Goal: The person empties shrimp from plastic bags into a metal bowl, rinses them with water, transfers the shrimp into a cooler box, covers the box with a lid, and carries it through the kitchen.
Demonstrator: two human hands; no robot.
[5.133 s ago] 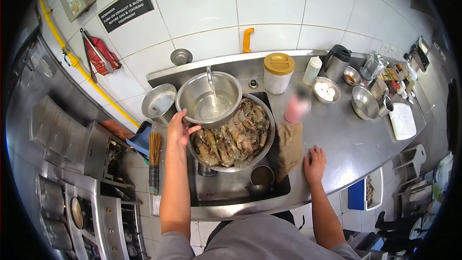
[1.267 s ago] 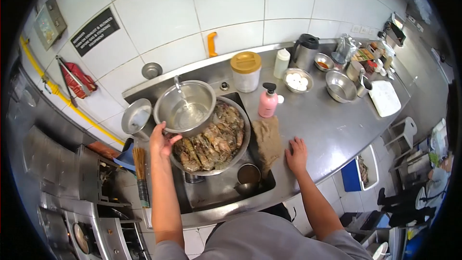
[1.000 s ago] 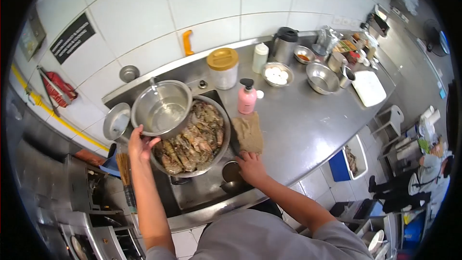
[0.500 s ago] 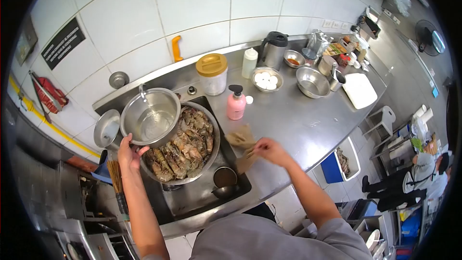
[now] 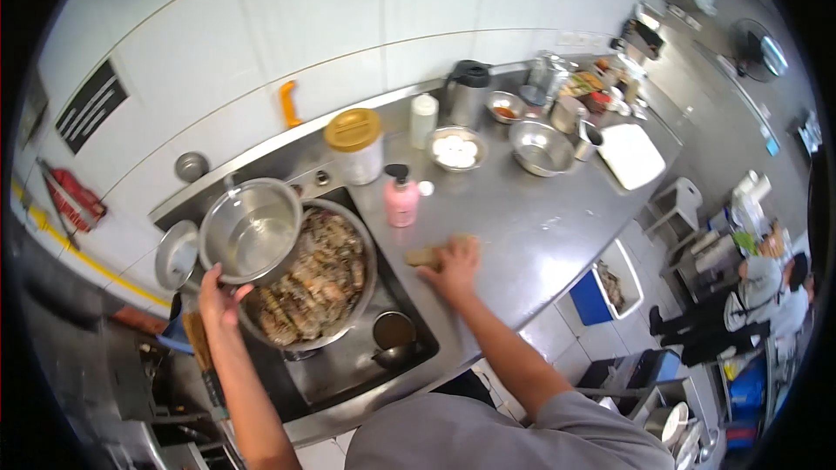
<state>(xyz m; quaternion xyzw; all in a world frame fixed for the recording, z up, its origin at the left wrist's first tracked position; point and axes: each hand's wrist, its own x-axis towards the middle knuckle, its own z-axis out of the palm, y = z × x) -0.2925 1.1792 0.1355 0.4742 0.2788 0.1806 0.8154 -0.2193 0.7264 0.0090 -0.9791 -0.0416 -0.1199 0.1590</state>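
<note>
My left hand (image 5: 222,296) grips the lower rim of a steel bowl (image 5: 219,231), which tilts under the tap and has clear water in it. Below and beside this bowl, a large metal basin (image 5: 369,274) full of raw shrimp (image 5: 318,287) sits over the sink. To the right, on the steel counter, my right hand (image 5: 455,270) presses down over a bunched tan cloth (image 5: 421,258), its fingers bent across it and blurred. A pink pump bottle (image 5: 401,200) stands just behind that hand.
A small cup of brown liquid (image 5: 394,330) sits in the sink (image 5: 331,383). Along the back are a gold-lidded tub (image 5: 355,152), a bowl of eggs (image 5: 456,150), a jug (image 5: 470,96) and a white tray (image 5: 631,157). Two people (image 5: 740,305) stand far right.
My right hand has gone from pinching up the tan cloth to pressing it onto the counter. My left hand stays on the bowl's rim. The whole view has shifted slightly.
</note>
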